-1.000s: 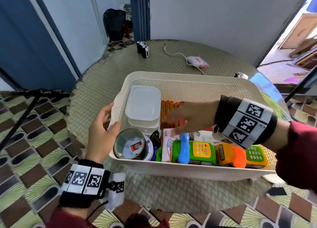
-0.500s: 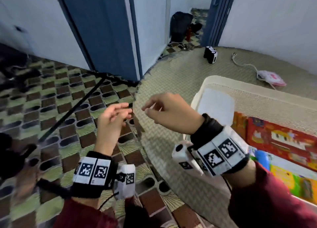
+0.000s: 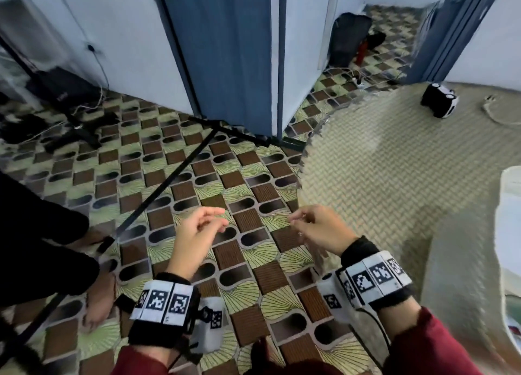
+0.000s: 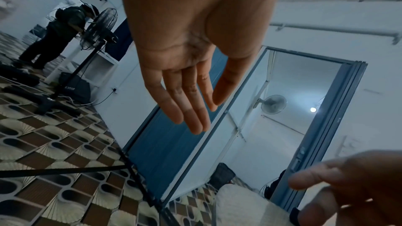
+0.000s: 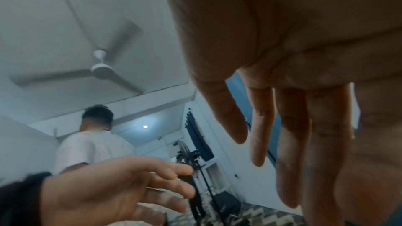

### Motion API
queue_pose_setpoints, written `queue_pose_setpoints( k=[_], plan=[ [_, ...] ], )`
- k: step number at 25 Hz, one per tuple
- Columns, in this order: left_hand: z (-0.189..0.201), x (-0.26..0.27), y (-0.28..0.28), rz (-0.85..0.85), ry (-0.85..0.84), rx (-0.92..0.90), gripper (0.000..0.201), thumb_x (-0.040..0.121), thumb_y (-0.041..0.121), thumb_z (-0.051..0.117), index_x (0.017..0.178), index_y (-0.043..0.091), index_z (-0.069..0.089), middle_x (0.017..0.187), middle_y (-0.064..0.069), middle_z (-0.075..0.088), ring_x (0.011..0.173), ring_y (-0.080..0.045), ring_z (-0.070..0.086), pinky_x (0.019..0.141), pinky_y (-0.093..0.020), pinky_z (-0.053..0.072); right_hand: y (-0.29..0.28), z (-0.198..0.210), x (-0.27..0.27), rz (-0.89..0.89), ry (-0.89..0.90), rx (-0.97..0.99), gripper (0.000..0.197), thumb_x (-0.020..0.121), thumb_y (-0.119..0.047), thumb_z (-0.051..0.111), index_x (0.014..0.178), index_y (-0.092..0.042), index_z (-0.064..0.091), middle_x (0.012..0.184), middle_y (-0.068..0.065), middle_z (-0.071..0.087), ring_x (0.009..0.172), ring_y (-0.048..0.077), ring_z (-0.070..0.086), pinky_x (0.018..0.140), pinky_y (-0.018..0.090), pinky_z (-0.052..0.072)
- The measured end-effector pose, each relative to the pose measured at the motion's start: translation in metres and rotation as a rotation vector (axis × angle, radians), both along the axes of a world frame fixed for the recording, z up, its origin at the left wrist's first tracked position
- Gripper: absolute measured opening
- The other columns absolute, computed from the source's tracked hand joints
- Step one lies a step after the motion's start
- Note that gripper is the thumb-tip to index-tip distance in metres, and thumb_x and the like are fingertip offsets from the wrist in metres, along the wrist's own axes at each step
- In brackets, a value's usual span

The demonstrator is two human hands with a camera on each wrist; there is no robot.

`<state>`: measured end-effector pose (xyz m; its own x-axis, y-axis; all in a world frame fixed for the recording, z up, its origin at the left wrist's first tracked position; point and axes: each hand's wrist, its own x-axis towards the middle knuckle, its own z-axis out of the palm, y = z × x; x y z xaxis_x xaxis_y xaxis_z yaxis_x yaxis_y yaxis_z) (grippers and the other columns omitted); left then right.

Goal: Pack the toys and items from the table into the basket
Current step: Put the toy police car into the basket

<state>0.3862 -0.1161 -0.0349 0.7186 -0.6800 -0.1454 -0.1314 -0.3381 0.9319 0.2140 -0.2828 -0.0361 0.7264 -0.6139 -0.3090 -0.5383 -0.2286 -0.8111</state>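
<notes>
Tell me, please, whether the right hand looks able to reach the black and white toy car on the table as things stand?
Probably yes. The right hand is empty, fingers loosely curled, off the table's near edge. The black and white toy car sits at the far edge, with only bare mat between; it would likely need a stretch.

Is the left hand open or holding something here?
Open: the left hand shows straight, relaxed fingers with nothing in them.

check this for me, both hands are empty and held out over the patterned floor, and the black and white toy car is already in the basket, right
Not quite. The left hand and right hand are empty over the patterned floor, but the black and white toy car is not in the basket: the head view shows it on the round table.
</notes>
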Motion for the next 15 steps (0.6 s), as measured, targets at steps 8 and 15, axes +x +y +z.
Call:
queue_pose_setpoints(
  k=[8,15],
  plan=[
    [-0.026,0.080,-0.068,-0.254,0.079,0.146,0.016,0.091,0.011,0.057,0.101,0.020,0.065,0.094,0.000,0.071,0.087,-0.011,0.067,0.065,-0.013,0.047,-0.059,-0.062,0.002,-0.412,0.091,0.227,0.014,0.092,-0.005,0.050,0.091,-0.007,0.064,0.076,0.010,0.063,0.054,0.016,0.053,0.045,0.017,0.040],
    [-0.039,0.154,-0.197,-0.405,0.076,0.144,0.018,0.091,0.012,0.058,0.103,0.024,0.063,0.099,0.002,0.070,0.095,-0.010,0.065,0.085,-0.026,0.050,-0.149,-0.083,0.048,-0.674,0.052,0.207,0.019,0.093,-0.003,0.047,0.094,-0.008,0.065,0.080,0.009,0.067,0.059,0.020,0.059,0.051,0.023,0.043]
  ],
)
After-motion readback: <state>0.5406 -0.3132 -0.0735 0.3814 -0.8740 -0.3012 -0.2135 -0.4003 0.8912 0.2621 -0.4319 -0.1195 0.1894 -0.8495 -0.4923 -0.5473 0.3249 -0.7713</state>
